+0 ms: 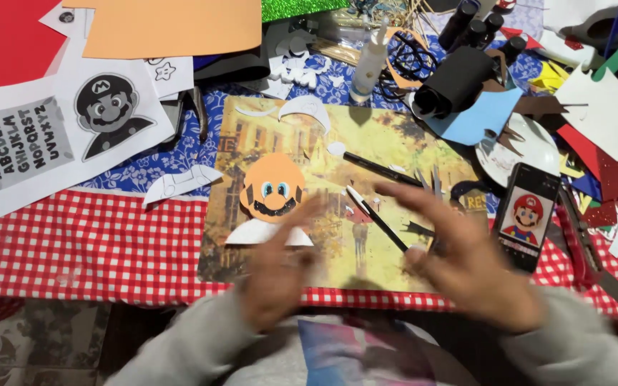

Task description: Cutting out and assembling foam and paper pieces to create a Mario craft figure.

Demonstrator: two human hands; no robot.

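- Both hands hang blurred over the near edge of the mat [395, 143], a picture-printed board lying on the checked table [94, 236].
- The left hand [277, 275] has its fingers loosely spread and holds nothing; its fingertips [307, 211] sit just beside the face [273, 187], an orange foam cut-out with blue eyes and a black moustache.
- The face lies flat on the mat with a white collar piece [266, 232] tucked at its lower edge, probably kept there so the parts stay lined up on a firm surface.
- The right hand [477, 268] is open too, fingers fanned and empty, hovering over two black sticks [377, 218] that lie slanted across the mat; whether it touches them I cannot tell through the blur.
- A phone [527, 218] leans just to the right of that hand, its screen showing a cartoon figure, seemingly placed in easy view as a model.
- Printed sheets [59, 136] with the same character lie at the far left, well apart from the hands.
- A glue bottle [370, 64] stands upright beyond the mat's far edge.
- Open room: the mat's middle, between face and sticks, is the freest patch. The right side is crowded with foam scraps [609, 171] and scissors [588, 257] near the table's edge.
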